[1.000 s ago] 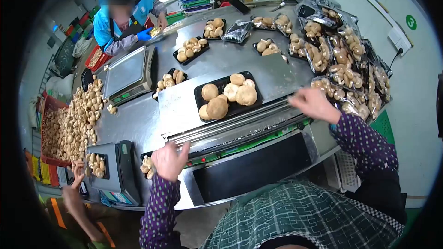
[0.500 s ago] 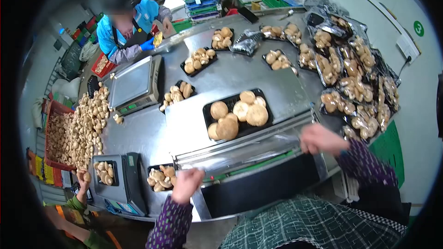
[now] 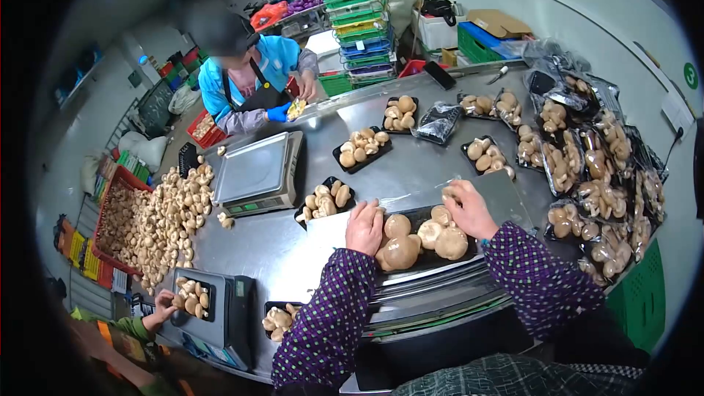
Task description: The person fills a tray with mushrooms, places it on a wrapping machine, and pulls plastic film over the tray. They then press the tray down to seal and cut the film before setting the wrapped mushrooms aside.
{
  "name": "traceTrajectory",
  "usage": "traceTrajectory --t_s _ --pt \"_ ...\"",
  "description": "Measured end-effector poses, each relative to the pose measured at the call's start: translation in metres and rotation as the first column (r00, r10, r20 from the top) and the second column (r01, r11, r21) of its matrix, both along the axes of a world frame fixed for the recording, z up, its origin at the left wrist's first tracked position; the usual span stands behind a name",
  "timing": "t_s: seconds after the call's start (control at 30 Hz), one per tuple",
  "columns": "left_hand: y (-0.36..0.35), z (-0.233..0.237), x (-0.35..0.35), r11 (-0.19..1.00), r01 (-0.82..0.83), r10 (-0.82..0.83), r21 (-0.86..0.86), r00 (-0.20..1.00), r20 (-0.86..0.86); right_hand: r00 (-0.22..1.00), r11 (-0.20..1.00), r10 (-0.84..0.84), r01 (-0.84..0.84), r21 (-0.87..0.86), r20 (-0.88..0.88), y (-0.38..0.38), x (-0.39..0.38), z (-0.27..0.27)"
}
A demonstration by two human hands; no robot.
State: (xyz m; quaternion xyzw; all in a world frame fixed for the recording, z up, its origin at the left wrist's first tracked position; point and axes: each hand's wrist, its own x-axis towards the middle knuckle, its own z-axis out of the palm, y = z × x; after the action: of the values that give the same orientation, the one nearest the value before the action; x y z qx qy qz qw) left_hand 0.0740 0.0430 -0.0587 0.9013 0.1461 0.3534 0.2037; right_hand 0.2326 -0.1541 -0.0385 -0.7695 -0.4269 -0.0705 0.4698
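A black tray [image 3: 419, 214] of large brown-capped mushrooms [image 3: 400, 251] lies on the metal wrapping surface in front of me, with clear plastic film [image 3: 398, 201] drawn over it. At the tray's left end, my left hand [image 3: 364, 228] is closed, its fingers pinching the film. My right hand [image 3: 470, 210] curls over the far right corner, closed on the film too. The film's edges are hard to make out. Nearest to my left hand, just beyond it, is an unwrapped tray of mushrooms [image 3: 324, 202].
Wrapped mushroom trays [image 3: 601, 198] are piled at the right. A weighing scale [image 3: 257, 172] stands left, beside loose mushrooms [image 3: 172, 213]. A co-worker's hand [image 3: 163, 308] touches a tray on the nearer scale [image 3: 213, 323]. Another person [image 3: 257, 81] works across the table.
Both hands have moved from the table's near side to the far side of the tray, bringing the film over the mushrooms. The co-worker's hand has reached the tray on the scale.
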Motion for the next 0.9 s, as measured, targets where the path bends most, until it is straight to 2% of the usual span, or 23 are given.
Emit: traceTrajectory --t_s 0.03,0.1,0.13,0.2,0.23,0.27,0.33,0.37,0.4,0.43,0.47,0.5,0.53,0.57,0.6,0.63,0.67,0.7,0.73,0.8,0.83,0.87,0.9 --pt "-0.001 -0.001 -0.007 1.000 -0.004 0.004 -0.005 1.000 -0.009 1.000 1.000 0.004 -0.004 -0.005 -0.009 -0.002 0.002 -0.004" --pt "-0.003 0.015 -0.019 0.973 0.055 -0.079 -0.223 0.992 -0.099 0.984 0.968 0.174 -0.163 -0.188 0.041 -0.006 0.017 -0.008" --pt "-0.007 0.025 -0.027 0.855 0.161 -0.245 -0.492 0.963 -0.111 0.983 0.972 0.174 -0.161 -0.173 0.060 -0.005 0.018 -0.001" --pt "-0.009 0.040 -0.039 0.731 0.015 -0.241 -0.682 0.941 -0.238 0.977 0.964 0.189 -0.204 -0.168 -0.103 -0.007 0.008 0.011" --pt "-0.008 0.034 -0.040 0.586 0.131 -0.300 -0.800 0.952 -0.064 0.979 0.963 0.197 -0.203 -0.176 -0.056 -0.007 0.005 0.019" --pt "-0.009 0.034 -0.047 0.586 0.127 -0.294 -0.800 0.954 -0.064 0.978 0.961 0.203 -0.210 -0.177 -0.057 -0.010 0.001 0.029" --pt "-0.024 0.059 -0.063 0.635 -0.126 -0.253 -0.762 0.898 -0.359 0.951 0.929 0.209 -0.265 -0.258 -0.226 -0.019 -0.014 0.064" --pt "-0.036 0.065 -0.079 0.563 -0.101 -0.283 -0.820 0.909 -0.306 0.952 0.949 0.304 -0.305 -0.076 -0.028 -0.030 -0.026 0.073" --pt "-0.062 0.103 -0.098 0.354 -0.202 -0.300 -0.913 0.900 -0.316 0.953 0.948 0.301 -0.304 -0.096 -0.048 -0.050 -0.044 0.089" --pt "-0.077 0.115 -0.121 0.596 -0.064 -0.323 -0.800 0.893 -0.313 0.923 0.925 0.378 -0.373 -0.075 0.071 -0.074 -0.066 0.112" --pt "-0.098 0.118 -0.148 0.691 0.066 -0.328 -0.720 0.916 -0.230 0.878 0.895 0.445 -0.441 -0.063 0.173 -0.096 -0.087 0.126" --pt "-0.120 0.127 -0.177 0.664 0.019 -0.382 -0.748 0.868 -0.317 0.852 0.876 0.469 -0.482 -0.002 0.232 -0.119 -0.108 0.127" --pt "-0.140 0.129 -0.199 0.586 0.136 -0.453 -0.799 0.872 -0.184 0.826 0.853 0.486 -0.520 0.053 0.285 -0.140 -0.129 0.122" --pt "-0.154 0.121 -0.215 0.534 -0.022 -0.434 -0.845 0.851 -0.297 0.845 0.861 0.496 -0.508 0.009 0.197 -0.157 -0.149 0.114" --pt "-0.168 0.113 -0.226 0.486 -0.174 -0.427 -0.856 0.808 -0.406 0.873 0.868 0.487 -0.480 -0.128 0.024 -0.174 -0.164 0.092" --pt "-0.181 0.093 -0.229 0.426 -0.262 -0.342 -0.866 0.840 -0.422 0.876 0.861 0.482 -0.480 -0.171 -0.029 -0.178 -0.168 0.070" --pt "-0.182 0.069 -0.233 0.361 -0.347 -0.362 -0.866 0.803 -0.473 0.876 0.851 0.474 -0.482 -0.208 -0.087 -0.180 -0.171 0.053" --pt "-0.184 0.065 -0.231 0.428 -0.380 -0.348 -0.820 0.768 -0.537 0.837 0.863 0.328 -0.454 -0.221 -0.437 -0.183 -0.169 0.049" --pt "-0.177 0.044 -0.241 0.563 -0.310 -0.305 -0.766 0.784 -0.541 0.686 0.876 0.140 -0.422 -0.234 -0.714 -0.185 -0.163 0.046" --pt "-0.173 0.049 -0.241 0.338 -0.284 -0.056 -0.897 0.946 -0.320 0.608 0.872 0.058 -0.417 -0.256 -0.792 -0.207 -0.143 0.025" --pt "-0.170 0.045 -0.243 0.418 -0.265 0.081 -0.869 0.964 -0.255 0.493 0.922 0.148 -0.383 -0.061 -0.857 -0.216 -0.145 0.009" --pt "-0.166 0.040 -0.243 0.500 -0.252 0.213 -0.829 0.963 -0.164 0.504 0.924 0.150 -0.378 -0.061 -0.851 -0.222 -0.144 0.002" --pt "-0.163 0.038 -0.245 0.507 -0.240 0.210 -0.828 0.966 -0.151 0.464 0.935 0.077 -0.341 -0.097 -0.882 -0.225 -0.143 -0.001"
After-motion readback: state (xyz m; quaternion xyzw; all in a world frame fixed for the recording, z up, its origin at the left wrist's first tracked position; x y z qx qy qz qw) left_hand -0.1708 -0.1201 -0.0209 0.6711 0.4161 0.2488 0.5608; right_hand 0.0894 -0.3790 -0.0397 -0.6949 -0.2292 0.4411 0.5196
